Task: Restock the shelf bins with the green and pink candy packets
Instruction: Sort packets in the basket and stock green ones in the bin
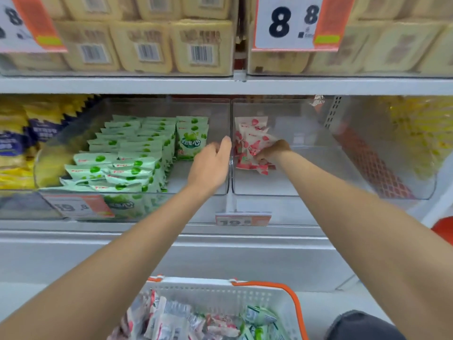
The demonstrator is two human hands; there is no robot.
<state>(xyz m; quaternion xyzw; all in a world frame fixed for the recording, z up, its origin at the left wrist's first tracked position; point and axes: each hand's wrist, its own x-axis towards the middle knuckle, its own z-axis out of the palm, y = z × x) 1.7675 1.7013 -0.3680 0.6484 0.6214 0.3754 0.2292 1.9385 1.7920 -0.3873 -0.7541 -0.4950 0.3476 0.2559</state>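
Two clear shelf bins stand side by side. The left bin is packed with rows of green candy packets. The right bin holds a small cluster of pink candy packets at its back left. My right hand reaches into that bin and grips the pink packets. My left hand rests on the divider between the two bins, fingers curled over its top edge. A white basket with orange handles sits below, holding mixed pink and green packets.
Yellow snack bags fill the bin at the far left and another yellow stack lies at the right. Beige packs and 8.8 price signs occupy the upper shelf. Price tags hang on the shelf front.
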